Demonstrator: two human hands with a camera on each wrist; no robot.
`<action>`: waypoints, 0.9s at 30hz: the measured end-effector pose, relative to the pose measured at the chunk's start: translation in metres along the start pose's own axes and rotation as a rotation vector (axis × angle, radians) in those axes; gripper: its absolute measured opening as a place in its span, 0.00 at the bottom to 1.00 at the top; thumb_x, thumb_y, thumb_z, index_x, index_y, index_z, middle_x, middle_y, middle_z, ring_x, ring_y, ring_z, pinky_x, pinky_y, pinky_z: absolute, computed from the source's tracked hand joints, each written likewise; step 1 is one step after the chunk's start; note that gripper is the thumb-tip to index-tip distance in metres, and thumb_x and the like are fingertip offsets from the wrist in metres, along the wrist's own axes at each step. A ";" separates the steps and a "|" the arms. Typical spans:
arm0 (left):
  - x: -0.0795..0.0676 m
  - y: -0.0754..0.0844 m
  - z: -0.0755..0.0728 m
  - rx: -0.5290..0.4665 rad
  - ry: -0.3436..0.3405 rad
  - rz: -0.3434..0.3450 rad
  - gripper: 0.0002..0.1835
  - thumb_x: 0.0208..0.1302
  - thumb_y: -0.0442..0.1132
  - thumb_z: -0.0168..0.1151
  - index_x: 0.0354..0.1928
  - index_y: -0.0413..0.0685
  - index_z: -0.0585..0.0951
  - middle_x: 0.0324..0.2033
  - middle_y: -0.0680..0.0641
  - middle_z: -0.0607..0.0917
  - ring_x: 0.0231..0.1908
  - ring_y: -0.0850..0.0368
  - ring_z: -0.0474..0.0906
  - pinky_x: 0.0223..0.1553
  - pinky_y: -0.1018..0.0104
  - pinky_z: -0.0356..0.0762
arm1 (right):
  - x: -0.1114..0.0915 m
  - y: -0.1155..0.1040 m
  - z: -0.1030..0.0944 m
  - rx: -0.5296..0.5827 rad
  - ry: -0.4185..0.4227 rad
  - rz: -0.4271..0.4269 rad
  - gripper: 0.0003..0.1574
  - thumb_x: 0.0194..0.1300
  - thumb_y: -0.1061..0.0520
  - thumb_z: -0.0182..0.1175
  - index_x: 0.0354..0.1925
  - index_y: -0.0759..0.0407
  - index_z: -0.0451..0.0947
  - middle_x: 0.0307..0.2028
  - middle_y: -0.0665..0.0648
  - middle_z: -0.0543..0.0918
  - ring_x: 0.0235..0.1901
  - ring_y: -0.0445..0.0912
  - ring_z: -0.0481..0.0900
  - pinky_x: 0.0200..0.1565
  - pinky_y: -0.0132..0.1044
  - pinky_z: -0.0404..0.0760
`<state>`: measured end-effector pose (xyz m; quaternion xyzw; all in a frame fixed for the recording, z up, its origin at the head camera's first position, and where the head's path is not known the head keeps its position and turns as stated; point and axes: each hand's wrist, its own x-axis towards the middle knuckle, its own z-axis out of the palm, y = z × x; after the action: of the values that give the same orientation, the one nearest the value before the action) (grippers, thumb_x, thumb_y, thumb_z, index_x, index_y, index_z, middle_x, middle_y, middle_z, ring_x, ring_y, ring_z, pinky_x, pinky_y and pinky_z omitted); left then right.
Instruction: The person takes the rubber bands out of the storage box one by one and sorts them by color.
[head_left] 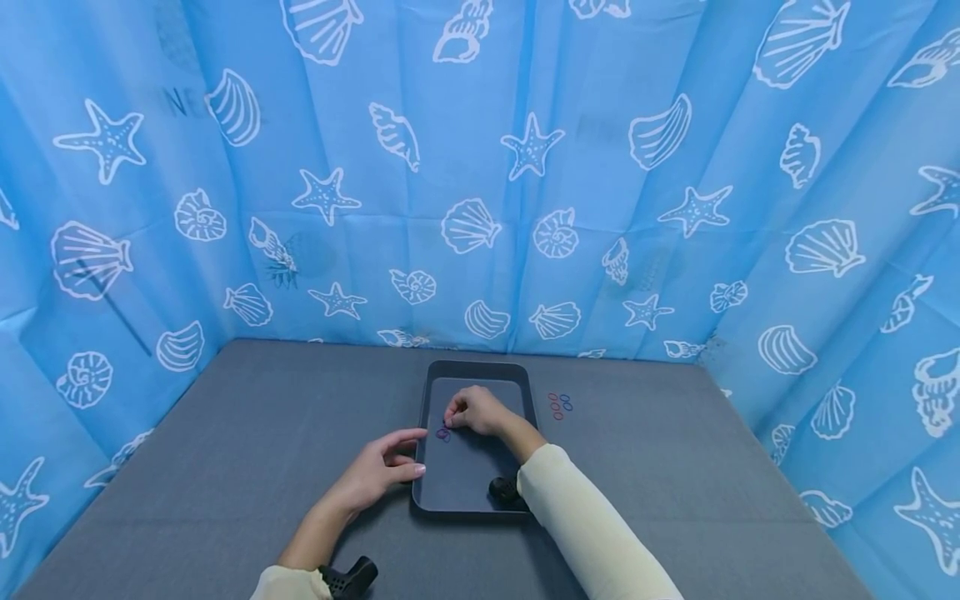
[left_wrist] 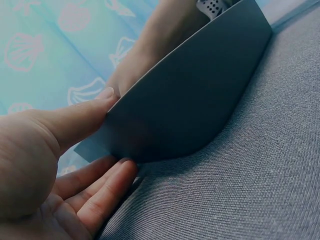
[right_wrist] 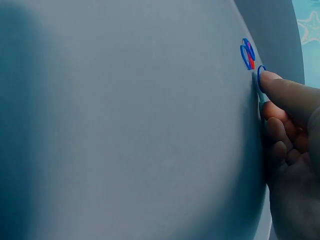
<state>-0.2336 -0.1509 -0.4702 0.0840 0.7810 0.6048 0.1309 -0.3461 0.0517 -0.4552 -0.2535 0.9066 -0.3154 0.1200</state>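
Observation:
A dark grey rectangular tray point(head_left: 472, 492) lies on the table. My left hand point(head_left: 375, 471) rests at its left side; in the left wrist view the thumb point(left_wrist: 85, 117) touches the rim and the other fingertips touch low on the outer wall. Inside the tray, my right hand point(head_left: 480, 410) pinches a thin blue rubber band point(right_wrist: 259, 80) between thumb and forefinger. Just beside those fingertips, a few blue and red rubber bands point(right_wrist: 247, 56) lie bunched on the tray floor, showing as a small purplish cluster point(head_left: 443, 434) in the head view.
Several red and blue rubber bands point(head_left: 556, 407) lie on the grey table point(head_left: 637, 467), right of the tray. A blue curtain point(head_left: 480, 275) with white shell prints hangs behind the table and along both sides. The right sleeve point(head_left: 592, 521) crosses the tray's right wall.

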 end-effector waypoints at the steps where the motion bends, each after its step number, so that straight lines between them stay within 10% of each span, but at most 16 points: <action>1: 0.000 0.000 0.000 0.000 -0.002 -0.003 0.27 0.51 0.45 0.62 0.56 0.61 0.68 0.55 0.41 0.66 0.43 0.53 0.72 0.41 0.56 0.72 | -0.001 0.000 0.000 0.010 0.001 0.001 0.03 0.55 0.54 0.59 0.25 0.48 0.77 0.25 0.46 0.75 0.27 0.40 0.71 0.30 0.33 0.70; 27: 0.002 -0.002 0.001 -0.007 -0.005 -0.002 0.28 0.51 0.45 0.61 0.57 0.58 0.67 0.55 0.41 0.66 0.42 0.53 0.73 0.41 0.55 0.72 | -0.017 -0.014 -0.028 0.078 0.071 -0.097 0.04 0.56 0.52 0.58 0.27 0.49 0.78 0.27 0.46 0.76 0.27 0.41 0.71 0.29 0.32 0.71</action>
<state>-0.2347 -0.1499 -0.4730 0.0841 0.7786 0.6073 0.1339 -0.3369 0.0658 -0.4239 -0.2811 0.8838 -0.3648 0.0821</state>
